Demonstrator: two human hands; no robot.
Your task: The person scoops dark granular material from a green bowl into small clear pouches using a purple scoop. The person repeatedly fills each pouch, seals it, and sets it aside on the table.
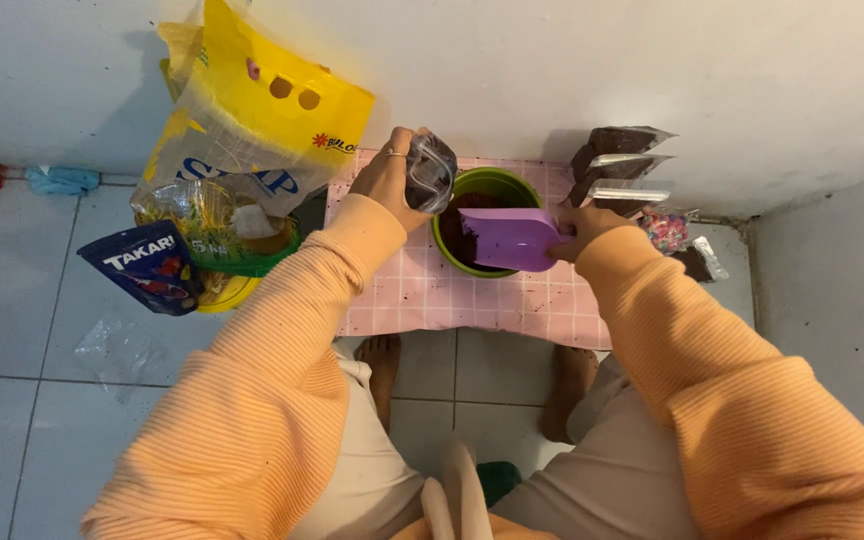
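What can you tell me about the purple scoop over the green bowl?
The purple scoop looks like smooth plastic, broad and shovel-shaped. The right hand grips its handle end. It lies roughly level, blade pointing towards the left hand, over the green bowl of dark brown granular stuff. Whether it touches the bowl's contents cannot be told. Its top shows no load.

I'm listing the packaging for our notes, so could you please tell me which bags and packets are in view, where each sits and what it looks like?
Large sack: left of the pink mat, upright, yellow top, clear body with blue lettering.
Small pouch: at the sack's foot, dark blue with a red design.
Small clear bag: held in the left hand, dark filling.
Filled clear packets: stacked by the wall, right of the green bowl.
Sprinkle packet: beneath the stack, multicoloured.
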